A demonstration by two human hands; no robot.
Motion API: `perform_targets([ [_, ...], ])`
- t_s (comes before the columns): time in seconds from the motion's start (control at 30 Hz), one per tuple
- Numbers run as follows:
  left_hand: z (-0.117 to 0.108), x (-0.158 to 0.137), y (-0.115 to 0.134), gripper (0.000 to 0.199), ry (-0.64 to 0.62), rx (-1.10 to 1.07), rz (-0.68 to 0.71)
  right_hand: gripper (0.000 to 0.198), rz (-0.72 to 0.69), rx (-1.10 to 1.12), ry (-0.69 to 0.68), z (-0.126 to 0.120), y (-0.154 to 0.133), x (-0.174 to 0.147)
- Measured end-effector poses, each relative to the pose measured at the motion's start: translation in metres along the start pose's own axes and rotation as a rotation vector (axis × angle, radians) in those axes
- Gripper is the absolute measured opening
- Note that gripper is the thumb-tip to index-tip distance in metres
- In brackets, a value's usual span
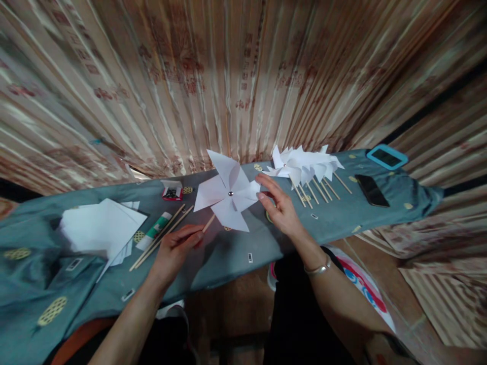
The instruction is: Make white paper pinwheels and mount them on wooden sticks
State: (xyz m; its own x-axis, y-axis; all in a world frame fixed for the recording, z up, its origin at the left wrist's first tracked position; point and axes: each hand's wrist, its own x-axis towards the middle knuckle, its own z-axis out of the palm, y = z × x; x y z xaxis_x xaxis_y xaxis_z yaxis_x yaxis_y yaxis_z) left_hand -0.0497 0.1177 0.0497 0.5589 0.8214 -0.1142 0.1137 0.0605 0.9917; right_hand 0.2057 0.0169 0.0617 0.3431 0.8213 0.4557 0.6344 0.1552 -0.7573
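Observation:
A white paper pinwheel [233, 202] with a shiny pin at its centre is held up over the cloth-covered table. Its thin wooden stick is pinched in my left hand [178, 244], below and left of the blades. At the blades' right side is my right hand [279, 205], its fingers and thumb spread around the tip of one blade; whether they touch it I cannot tell. Two loose wooden sticks [163, 238] lie beside my left hand, along with a green-and-white tube [155, 230]. Behind them stands a small open red box [173, 192] of dark pins.
A stack of white paper sheets [101, 225] lies at the left. Several pinwheels [312, 165] rest in an overlapping row at the back right. Past them are a black phone [372, 191] and a blue-framed device [387, 157]. A pleated curtain [228, 76] hangs behind the table [228, 263].

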Motion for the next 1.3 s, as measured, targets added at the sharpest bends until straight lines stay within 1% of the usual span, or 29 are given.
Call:
perform_targets([
  [0.17, 0.006, 0.002, -0.005, 0.030, 0.059, -0.159, -0.057, 0.032, 0.041, 0.027, 0.022, 0.004, 0.000, 0.000],
  [0.33, 0.014, 0.004, 0.001, 0.035, 0.153, -0.341, -0.165, 0.029, 0.084, 0.093, 0.041, 0.007, -0.002, -0.002],
  [0.4, 0.016, 0.004, 0.003, 0.035, 0.170, -0.386, -0.195, 0.028, 0.104, 0.101, 0.027, 0.008, -0.003, -0.003],
  [0.53, 0.019, 0.005, 0.004, 0.037, 0.172, -0.399, -0.205, 0.027, 0.130, 0.085, -0.024, 0.012, -0.005, -0.007],
  [0.7, 0.020, 0.006, -0.001, 0.042, 0.190, -0.422, -0.192, 0.026, 0.134, 0.110, -0.088, 0.020, -0.011, -0.010],
  [0.87, 0.022, 0.006, -0.005, 0.044, 0.176, -0.432, -0.200, 0.025, 0.141, 0.181, -0.159, 0.030, -0.021, -0.012],
  [1.07, 0.026, 0.004, -0.003, 0.046, 0.132, -0.416, -0.208, 0.027, 0.137, 0.278, -0.242, 0.036, -0.028, -0.014],
  [1.2, 0.033, 0.003, 0.001, 0.044, 0.177, -0.458, -0.227, 0.028, 0.094, 0.279, -0.310, 0.038, -0.032, -0.016],
  [1.3, 0.037, 0.002, 0.003, 0.045, 0.215, -0.486, -0.246, 0.027, 0.043, 0.222, -0.347, 0.039, -0.038, -0.019],
])
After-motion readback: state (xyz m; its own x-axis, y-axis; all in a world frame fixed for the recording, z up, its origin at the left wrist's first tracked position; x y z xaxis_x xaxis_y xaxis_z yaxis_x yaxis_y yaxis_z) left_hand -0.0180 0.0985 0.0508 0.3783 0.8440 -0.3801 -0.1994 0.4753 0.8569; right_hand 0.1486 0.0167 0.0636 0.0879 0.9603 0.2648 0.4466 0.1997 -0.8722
